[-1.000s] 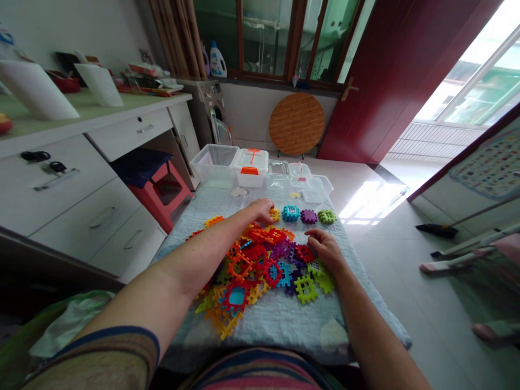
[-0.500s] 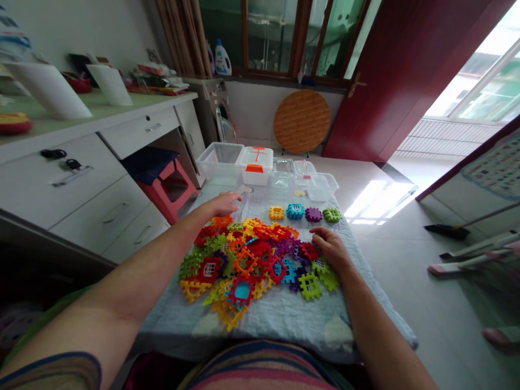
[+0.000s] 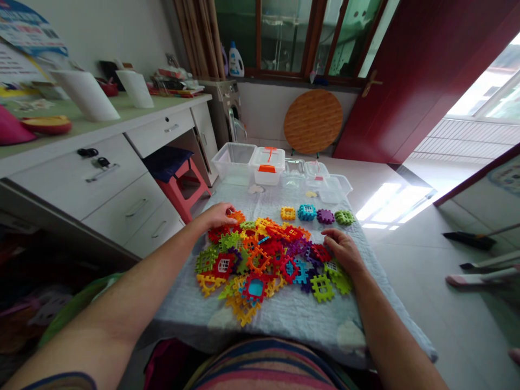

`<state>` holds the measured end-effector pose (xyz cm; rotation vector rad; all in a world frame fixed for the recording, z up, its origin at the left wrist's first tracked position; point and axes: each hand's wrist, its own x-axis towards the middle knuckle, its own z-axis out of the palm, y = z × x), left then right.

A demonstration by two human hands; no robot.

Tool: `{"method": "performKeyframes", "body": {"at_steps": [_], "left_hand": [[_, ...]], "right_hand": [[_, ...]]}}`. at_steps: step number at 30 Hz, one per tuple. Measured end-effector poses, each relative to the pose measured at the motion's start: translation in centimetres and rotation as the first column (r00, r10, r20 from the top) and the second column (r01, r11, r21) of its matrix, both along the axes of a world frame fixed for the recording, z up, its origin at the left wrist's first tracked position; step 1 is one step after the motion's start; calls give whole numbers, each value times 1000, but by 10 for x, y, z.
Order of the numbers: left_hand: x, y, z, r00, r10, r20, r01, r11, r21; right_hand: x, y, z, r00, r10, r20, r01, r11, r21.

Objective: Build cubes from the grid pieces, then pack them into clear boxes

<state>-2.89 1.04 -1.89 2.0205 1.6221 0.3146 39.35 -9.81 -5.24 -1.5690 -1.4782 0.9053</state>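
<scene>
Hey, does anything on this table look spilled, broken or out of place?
Nothing looks spilled or plainly broken. The heap of plastic pieces is jumbled, some tilted over others, while the row of stacks beyond it looks tidy. Small cracks would be too fine to see.

1 head-worn camera looks forward and down across the table (image 3: 292, 317)

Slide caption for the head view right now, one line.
Left hand and right hand flank a heap of colourful toothed pieces, four small stacks lined up beyond.
</scene>
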Motion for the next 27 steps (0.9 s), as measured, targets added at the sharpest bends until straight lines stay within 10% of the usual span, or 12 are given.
{"method": "performKeyframes", "body": {"at_steps": [18, 27], "left_hand": [[-34, -43, 30, 999, 25, 20, -22, 989, -147], [-24, -72, 16, 997, 53, 63, -58, 996, 64]], "right_hand": [[3, 1, 2, 1000, 14, -2, -14, 1000, -6], [2, 1, 0, 1000, 5, 18, -5, 1000, 17]]}}
